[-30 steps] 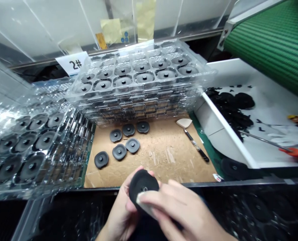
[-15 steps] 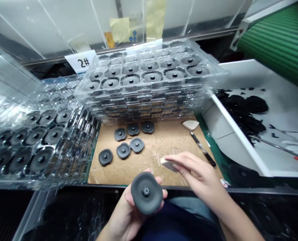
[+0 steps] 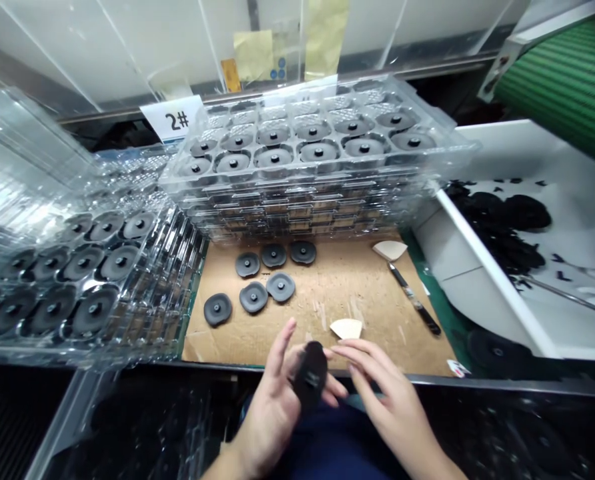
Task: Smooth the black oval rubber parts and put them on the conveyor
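Note:
My left hand [image 3: 272, 400] holds a round black rubber disc [image 3: 310, 373] edge-on between thumb and fingers, low in the middle of the view. Close to its right, my right hand [image 3: 385, 393] hovers with fingers spread and nothing in it, fingertips near the disc. A small beige wedge-shaped piece [image 3: 346, 327] lies on the brown cardboard mat [image 3: 377, 313] just beyond my fingers. Several more grey discs [image 3: 253, 297] lie loose on the mat.
A stack of clear trays [image 3: 307, 173] holding discs stands behind the mat; another stack [image 3: 72, 280] is at the left. A knife [image 3: 413, 303] and a second beige wedge [image 3: 390, 250] lie right. A white bin [image 3: 477, 280] holds black scraps. A "2#" label [image 3: 172, 120] stands behind.
My right hand set the beige wedge down on the mat and came back toward the disc. My left hand turned the disc from face-up to edge-on.

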